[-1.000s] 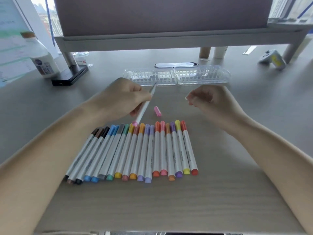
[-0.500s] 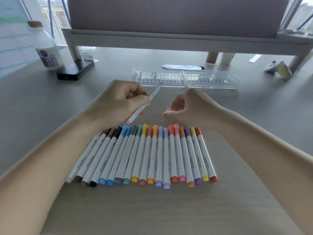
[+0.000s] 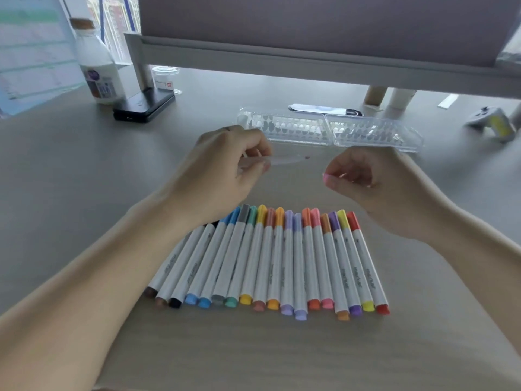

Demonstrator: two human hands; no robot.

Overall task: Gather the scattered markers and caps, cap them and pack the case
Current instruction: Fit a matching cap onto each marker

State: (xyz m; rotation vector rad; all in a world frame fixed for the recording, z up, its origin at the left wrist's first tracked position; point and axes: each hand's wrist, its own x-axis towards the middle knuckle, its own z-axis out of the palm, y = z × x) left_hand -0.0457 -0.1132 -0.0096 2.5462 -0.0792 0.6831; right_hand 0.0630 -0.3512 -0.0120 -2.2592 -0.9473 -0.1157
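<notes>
My left hand (image 3: 222, 170) grips a white marker (image 3: 282, 158) that is motion-blurred and lies nearly level, its tip pointing right. My right hand (image 3: 366, 179) pinches a small pink cap (image 3: 326, 177) between thumb and fingers, a short gap to the right of the marker tip. Below both hands, several capped markers (image 3: 270, 261) with caps of many colours lie side by side in a row on the table. The clear plastic case (image 3: 327, 129) lies open and flat just beyond my hands.
A white bottle (image 3: 97, 71) and a black box (image 3: 143, 104) stand at the back left by a monitor stand leg (image 3: 141, 66). A grey-yellow object (image 3: 493, 124) sits at the far right. A dark oval item (image 3: 324, 110) lies behind the case.
My right hand picked the pink cap off the table and lifted it to the right. My left hand swung the marker from upright-tilted to nearly level, pointing toward the cap.
</notes>
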